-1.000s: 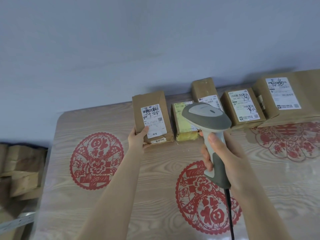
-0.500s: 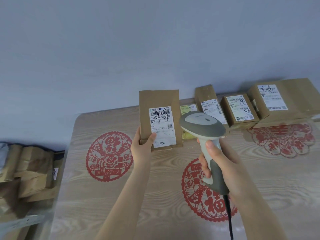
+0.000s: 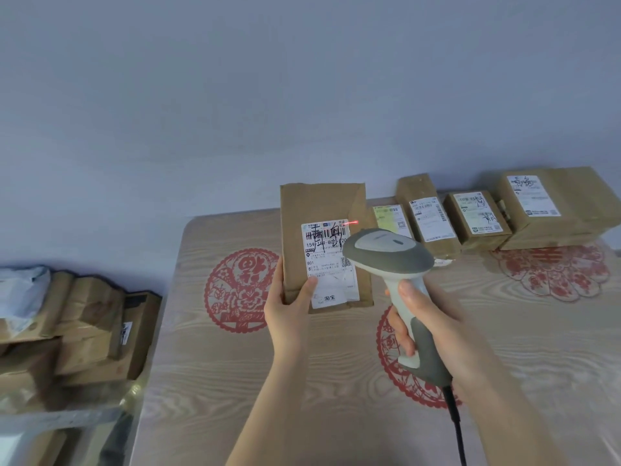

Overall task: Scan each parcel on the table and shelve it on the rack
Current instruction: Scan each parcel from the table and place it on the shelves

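Now my left hand (image 3: 287, 311) grips a brown parcel (image 3: 319, 206) by its lower left corner. The thumb presses flat on the front, its tip on the white label (image 3: 331, 264), and the other fingers are hidden behind the cardboard. I hold the parcel upright above the table (image 3: 235, 381), near the middle of the far edge, with the label facing me.

My right hand (image 3: 437, 324) is wrapped tightly round the handle of the grey-and-white scanner (image 3: 386, 253). The thumb lies up the front of the handle and the fingers curl round its left side. I cannot tell whether a finger is on the trigger. The scanner's head points at the parcel and covers the right edge of the label. A short red line of light (image 3: 351, 223) shows at the label's upper right corner, just above the barcode. A black cable (image 3: 455, 428) runs from the handle's base toward the near edge of the table.

Along the far edge, right of the held parcel, lie a yellow-labelled parcel (image 3: 391, 220), a narrow parcel (image 3: 423, 210), a small box (image 3: 477, 216) and a big box (image 3: 554, 203) at the far right corner. Off the left edge, brown boxes (image 3: 94, 331) are piled.
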